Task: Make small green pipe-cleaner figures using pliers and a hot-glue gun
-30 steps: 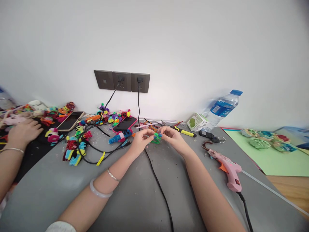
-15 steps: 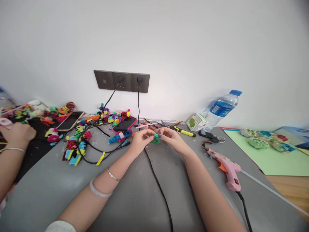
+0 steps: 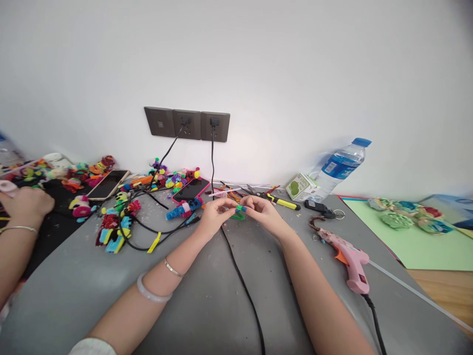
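Fingertips of my left hand (image 3: 216,215) and my right hand (image 3: 265,217) meet over the grey table, both pinched on a small bright green pipe cleaner piece (image 3: 240,208). Most of that piece is hidden by the fingers, so its full shape cannot be made out. Beyond my left hand lies a blue fuzzy pipe cleaner piece (image 3: 179,211) with a pink band. Just past my right hand are pliers with yellow-and-black handles (image 3: 284,202) and several loose pipe cleaners (image 3: 225,189).
A pink glue gun (image 3: 353,264) lies right of my forearm. Behind it are a key fob (image 3: 320,208), a small box (image 3: 301,187) and a leaning water bottle (image 3: 342,165). Cables (image 3: 240,276), phones (image 3: 191,190) and fuzzy figures (image 3: 116,224) lie leftward. Another person's hand (image 3: 31,202) is far left.
My right fingers have curled slightly at the green piece; otherwise both hands stay in place. The other person's hand has hardly moved.
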The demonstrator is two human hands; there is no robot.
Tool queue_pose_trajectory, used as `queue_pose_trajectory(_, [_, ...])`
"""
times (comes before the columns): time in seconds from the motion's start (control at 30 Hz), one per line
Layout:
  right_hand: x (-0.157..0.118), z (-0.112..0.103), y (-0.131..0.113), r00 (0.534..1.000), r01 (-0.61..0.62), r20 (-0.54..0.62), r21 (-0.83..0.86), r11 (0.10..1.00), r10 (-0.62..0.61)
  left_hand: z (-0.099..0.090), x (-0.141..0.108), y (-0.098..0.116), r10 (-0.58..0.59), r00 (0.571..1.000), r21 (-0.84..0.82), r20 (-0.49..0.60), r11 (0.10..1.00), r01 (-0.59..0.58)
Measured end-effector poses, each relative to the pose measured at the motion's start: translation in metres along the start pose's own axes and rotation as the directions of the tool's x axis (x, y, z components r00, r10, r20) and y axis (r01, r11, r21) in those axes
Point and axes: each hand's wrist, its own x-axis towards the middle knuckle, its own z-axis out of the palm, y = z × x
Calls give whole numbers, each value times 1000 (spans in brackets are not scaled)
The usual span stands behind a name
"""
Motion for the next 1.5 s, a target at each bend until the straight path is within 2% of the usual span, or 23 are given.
queue_pose_trajectory(0.47, [-1, 2, 0, 1000, -3, -1, 36, 999, 3, 0, 2, -2, 79, 997, 17, 2, 997, -79])
queue_pose_trajectory(0.77, [-1, 1, 1, 1000, 2, -1, 35, 999, -2, -1, 2, -2, 88, 996, 10, 8, 996, -88])
queue_pose_trajectory(1.0, [-2, -3, -1, 996, 14, -88, 44, 999, -10, -2, 4, -4, 67, 997, -63, -38, 996, -70])
queue_pose_trajectory(1.23, [-2, -2, 0, 1000, 1, -31, 77, 997, 1, -1, 4, -7, 81, 996, -104, -49, 991, -86])
queue_pose_trajectory(1.5, [0, -2, 3, 998, 37, -58, 75, 996, -33, -1, 4, -6, 60, 998, -136, -35, 989, -64])
